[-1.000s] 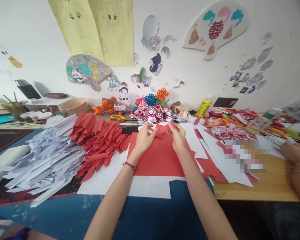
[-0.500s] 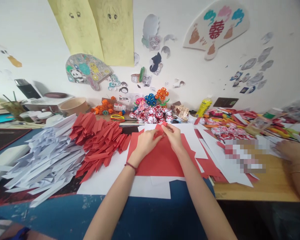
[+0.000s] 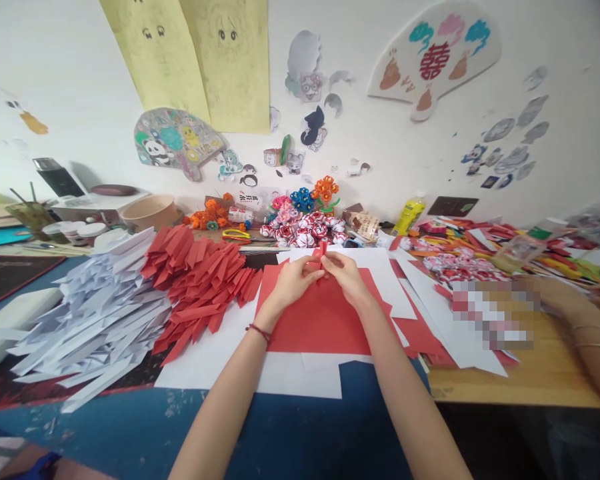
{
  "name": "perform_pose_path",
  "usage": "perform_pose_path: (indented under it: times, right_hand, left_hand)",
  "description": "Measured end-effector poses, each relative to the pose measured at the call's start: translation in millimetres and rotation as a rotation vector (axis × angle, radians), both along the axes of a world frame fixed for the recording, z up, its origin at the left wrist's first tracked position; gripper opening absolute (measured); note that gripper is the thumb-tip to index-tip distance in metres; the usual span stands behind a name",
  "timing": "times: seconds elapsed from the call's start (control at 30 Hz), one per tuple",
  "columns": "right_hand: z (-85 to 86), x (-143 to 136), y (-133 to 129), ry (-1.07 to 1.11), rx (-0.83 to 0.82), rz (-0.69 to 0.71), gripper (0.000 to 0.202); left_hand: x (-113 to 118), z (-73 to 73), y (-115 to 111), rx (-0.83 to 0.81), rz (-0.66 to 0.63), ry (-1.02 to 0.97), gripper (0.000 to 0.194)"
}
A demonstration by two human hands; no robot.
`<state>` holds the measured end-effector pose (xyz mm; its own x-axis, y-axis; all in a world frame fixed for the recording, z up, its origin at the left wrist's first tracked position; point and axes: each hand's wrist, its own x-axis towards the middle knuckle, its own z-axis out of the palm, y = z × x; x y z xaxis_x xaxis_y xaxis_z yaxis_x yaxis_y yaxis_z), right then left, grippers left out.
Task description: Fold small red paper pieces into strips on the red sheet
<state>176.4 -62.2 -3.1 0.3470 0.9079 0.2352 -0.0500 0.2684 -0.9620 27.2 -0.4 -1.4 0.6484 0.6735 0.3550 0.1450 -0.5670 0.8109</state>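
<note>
Between my fingertips a small folded strip of red paper (image 3: 323, 249) stands upright, its lower part hidden by my fingers. My left hand (image 3: 296, 280) pinches it from the left, thumb pointing right. From the other side my right hand (image 3: 346, 275) grips the same strip. Both hands are above a large sheet of red paper (image 3: 325, 323), which lies over white sheets (image 3: 300, 377). To the left a heap of folded red strips (image 3: 200, 280) lies against a heap of folded white strips (image 3: 105, 307).
At the right a co-worker's arm (image 3: 590, 320) reaches over the wooden table (image 3: 510, 387). Behind my hands are red-and-white paper flowers (image 3: 305, 230) and a yellow bottle (image 3: 409, 215). Paint jars (image 3: 75, 232) and a round tan bowl (image 3: 150, 212) stand at back left.
The red strip has turned more upright between my fingers, and my hands have shifted slightly. The co-worker's hand on the right has moved left.
</note>
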Motion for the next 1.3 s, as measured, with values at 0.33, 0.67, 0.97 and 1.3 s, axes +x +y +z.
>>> perform_pose_path:
  times: [0.33,0.67,0.97,1.3]
  right_hand:
    - [-1.3,-2.2,2.4,-0.037,0.013,-0.005,0.04]
    - [-10.1,-9.1,9.5,-0.365,0.035,-0.041,0.016]
    - [-14.1,-17.5,10.3,-0.509,0.073,-0.187,0.028]
    - [-7.2,-19.5,4.1,-0.435,0.109,-0.212,0.03]
  left_hand:
    - [1.0,2.7,-1.2,0.152,0.215,0.168,0.029]
    - [-3.8,12.4,-4.8,0.137,0.554,0.113,0.021]
    - [-4.8,12.2,-13.2,0.282,0.668,-0.02,0.009]
    - [-7.0,17.5,-8.6,0.275,0.474,-0.238,0.023]
